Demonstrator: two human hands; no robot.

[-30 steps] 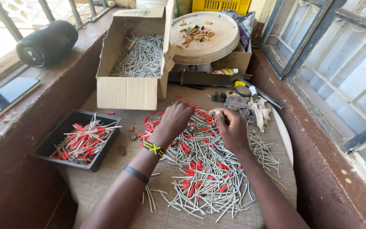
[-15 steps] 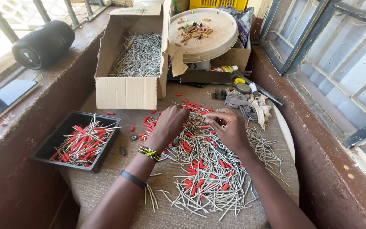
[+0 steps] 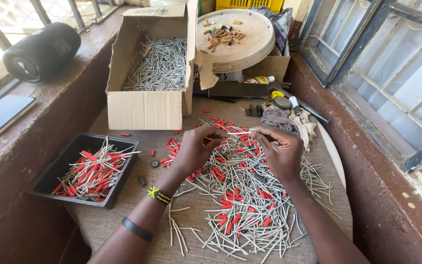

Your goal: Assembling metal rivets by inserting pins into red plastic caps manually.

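Note:
My left hand [image 3: 195, 149] and my right hand [image 3: 280, 151] are raised just over a heap of thin grey metal pins and short red sleeves [image 3: 240, 205] spread on a cloth-covered table. Between the two hands I hold one thin grey pin [image 3: 238, 132] level, left fingertips pinching its left end, right fingertips its right end. Whether a red sleeve sits on it at the left fingers I cannot tell. A beaded band and a black band circle my left wrist.
A black tray [image 3: 54, 173] of red-sleeved pins lies at the left. An open cardboard box [image 3: 145, 110] of bare pins stands behind. A round lid [image 3: 250, 49] with small parts, a black cylindrical speaker [image 3: 40, 51], tools and rags [image 3: 289, 115] crowd the back.
Both hands have lifted off the heap and come together, now holding a single pin stretched between them. The view has shifted slightly.

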